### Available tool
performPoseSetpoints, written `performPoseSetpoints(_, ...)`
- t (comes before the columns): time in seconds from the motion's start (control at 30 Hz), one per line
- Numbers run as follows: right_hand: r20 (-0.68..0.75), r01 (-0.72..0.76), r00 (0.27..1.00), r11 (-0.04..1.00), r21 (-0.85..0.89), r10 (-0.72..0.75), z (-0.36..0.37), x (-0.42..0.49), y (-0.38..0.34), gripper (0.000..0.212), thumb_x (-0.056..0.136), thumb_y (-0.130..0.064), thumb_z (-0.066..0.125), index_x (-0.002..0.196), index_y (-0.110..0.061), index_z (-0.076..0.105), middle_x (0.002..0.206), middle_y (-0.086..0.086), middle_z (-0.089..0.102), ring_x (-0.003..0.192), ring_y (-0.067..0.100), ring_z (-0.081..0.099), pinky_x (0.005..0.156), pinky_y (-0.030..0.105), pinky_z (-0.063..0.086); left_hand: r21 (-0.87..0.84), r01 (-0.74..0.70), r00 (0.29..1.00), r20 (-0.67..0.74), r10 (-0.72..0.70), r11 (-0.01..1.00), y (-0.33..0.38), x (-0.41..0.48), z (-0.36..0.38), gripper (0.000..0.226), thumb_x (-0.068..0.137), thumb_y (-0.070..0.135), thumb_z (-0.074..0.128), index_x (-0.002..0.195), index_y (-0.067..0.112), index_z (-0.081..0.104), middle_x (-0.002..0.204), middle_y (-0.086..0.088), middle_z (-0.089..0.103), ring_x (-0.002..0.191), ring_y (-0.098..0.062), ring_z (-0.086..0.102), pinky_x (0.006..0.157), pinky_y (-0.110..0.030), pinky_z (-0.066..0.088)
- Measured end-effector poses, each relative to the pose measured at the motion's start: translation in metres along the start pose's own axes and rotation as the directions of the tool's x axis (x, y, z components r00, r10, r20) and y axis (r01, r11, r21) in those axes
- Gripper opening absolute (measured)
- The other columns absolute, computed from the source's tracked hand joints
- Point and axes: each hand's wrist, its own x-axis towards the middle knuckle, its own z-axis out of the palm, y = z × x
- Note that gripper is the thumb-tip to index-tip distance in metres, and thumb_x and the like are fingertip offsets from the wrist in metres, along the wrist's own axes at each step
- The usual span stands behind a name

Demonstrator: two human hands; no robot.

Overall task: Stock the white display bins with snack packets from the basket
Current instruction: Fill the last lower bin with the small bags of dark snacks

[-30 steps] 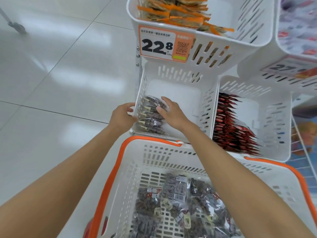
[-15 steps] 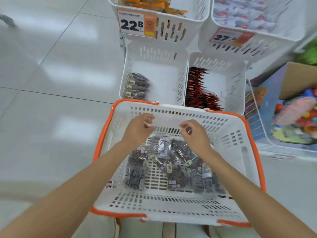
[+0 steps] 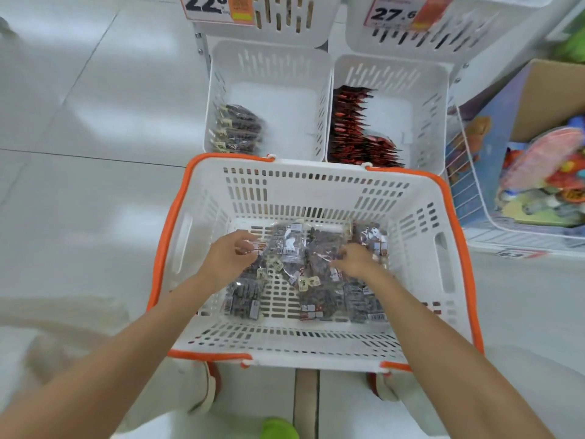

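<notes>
A white basket with an orange rim (image 3: 316, 174) sits in front of me and holds several clear snack packets (image 3: 294, 248) with dark contents. My left hand (image 3: 226, 259) is inside it, fingers curled, pinching the corner of a packet at the pile's left. My right hand (image 3: 356, 263) curls its fingers onto a packet at the pile's right. Beyond the basket, the lower left white display bin (image 3: 269, 58) has a short stack of the same dark packets (image 3: 239, 129) against its left wall. The bin beside it (image 3: 437, 90) holds red packets (image 3: 354, 128).
Two upper bins with price tags 22.8 (image 3: 205, 4) and 27.6 (image 3: 392, 14) overhang the lower ones. A wire basket (image 3: 474, 191) of colourful toys and a cardboard box (image 3: 544, 90) stand at the right. White tiled floor lies to the left. My shoes show under the basket.
Both hands left the packets stacked in the lower left bin, drew back over the basket rim, and dropped onto the packet pile. My view tilted down and back.
</notes>
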Motion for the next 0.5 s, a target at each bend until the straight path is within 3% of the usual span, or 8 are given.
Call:
performPoseSetpoints(0.07,-0.020,0.046,0.999,0.982,0.182,-0.043,-0.010,-0.006,-0.002,0.025,0.091,-0.029,0.065,0.100,-0.007,0.057,0.092,0.011,0.057,0.079,0.023,0.056,0.073,0.033,0.045,-0.035,0.041,0.999,0.026,-0.040,0.999,0.001,0.001,0.001,0.026,0.085,0.000,0.069,0.093,0.025,0.064,0.088,-0.009,0.066,0.077,-0.024,0.060,0.077,-0.033,0.052)
performPoseSetpoints(0.13,-0.116,0.054,0.993,0.927,0.370,-0.011,-0.026,-0.014,-0.008,0.030,0.090,-0.025,0.067,0.108,-0.007,0.051,0.101,0.010,0.057,0.088,0.026,0.058,0.081,0.040,0.049,-0.098,0.080,0.997,0.025,-0.078,0.992,0.006,0.001,0.005,0.022,0.086,0.003,0.069,0.103,0.017,0.063,0.093,-0.010,0.065,0.086,-0.027,0.061,0.075,-0.034,0.052)
performPoseSetpoints(0.2,-0.126,0.074,0.992,0.800,0.596,0.002,-0.037,-0.028,-0.021,0.040,0.088,-0.020,0.071,0.117,-0.014,0.043,0.108,0.006,0.059,0.092,0.024,0.064,0.079,0.040,0.056,-0.182,0.177,0.983,0.070,-0.167,0.967,0.015,0.000,0.010,0.034,0.086,0.012,0.072,0.117,0.013,0.057,0.104,-0.005,0.062,0.094,-0.023,0.061,0.065,-0.023,0.054)
performPoseSetpoints(0.23,-0.062,0.070,0.997,0.703,0.707,-0.036,-0.038,-0.036,-0.029,0.045,0.087,-0.015,0.072,0.121,-0.015,0.041,0.111,0.008,0.061,0.093,0.023,0.066,0.075,0.035,0.058,-0.202,0.263,0.960,0.156,-0.234,0.944,0.020,-0.001,0.013,0.049,0.084,0.021,0.075,0.126,0.015,0.051,0.114,0.000,0.059,0.099,-0.020,0.060,0.063,-0.019,0.055)
performPoseSetpoints(0.3,0.133,-0.005,0.975,0.587,0.810,-0.175,-0.034,-0.051,-0.045,0.050,0.085,-0.009,0.072,0.124,-0.014,0.041,0.117,0.014,0.062,0.096,0.023,0.068,0.078,0.030,0.058,-0.260,0.424,0.876,0.363,-0.319,0.868,0.025,-0.004,0.019,0.074,0.077,0.030,0.079,0.139,0.015,0.043,0.129,0.004,0.056,0.111,-0.017,0.060,0.079,-0.025,0.058)
performPoseSetpoints(0.37,0.266,-0.025,0.919,0.628,0.777,-0.293,-0.027,-0.057,-0.048,0.057,0.083,-0.014,0.074,0.130,-0.014,0.042,0.125,0.013,0.061,0.106,0.023,0.066,0.095,0.037,0.053,-0.356,0.454,0.872,0.366,-0.325,0.817,0.026,-0.003,0.024,0.065,0.075,0.019,0.080,0.132,0.010,0.049,0.119,-0.006,0.066,0.103,-0.022,0.068,0.088,-0.037,0.057)
performPoseSetpoints(0.43,0.318,0.022,0.899,0.754,0.656,-0.302,-0.018,-0.054,-0.041,0.071,0.081,-0.025,0.076,0.140,-0.020,0.038,0.133,0.003,0.057,0.119,0.020,0.059,0.106,0.040,0.043,-0.339,0.369,0.929,0.158,-0.334,0.866,0.023,0.000,0.022,0.047,0.077,0.010,0.080,0.116,0.016,0.054,0.099,-0.008,0.067,0.082,-0.021,0.071,0.074,-0.036,0.061)
performPoseSetpoints(0.5,0.294,0.109,0.930,0.928,0.355,-0.222,-0.004,-0.045,-0.029,0.081,0.082,-0.031,0.076,0.148,-0.025,0.030,0.145,-0.003,0.047,0.131,0.019,0.048,0.109,0.040,0.039,-0.256,0.253,0.965,0.004,-0.261,0.933,0.019,0.003,0.015,0.034,0.078,0.009,0.079,0.104,0.015,0.059,0.085,-0.003,0.067,0.061,-0.011,0.068,0.054,-0.023,0.056)
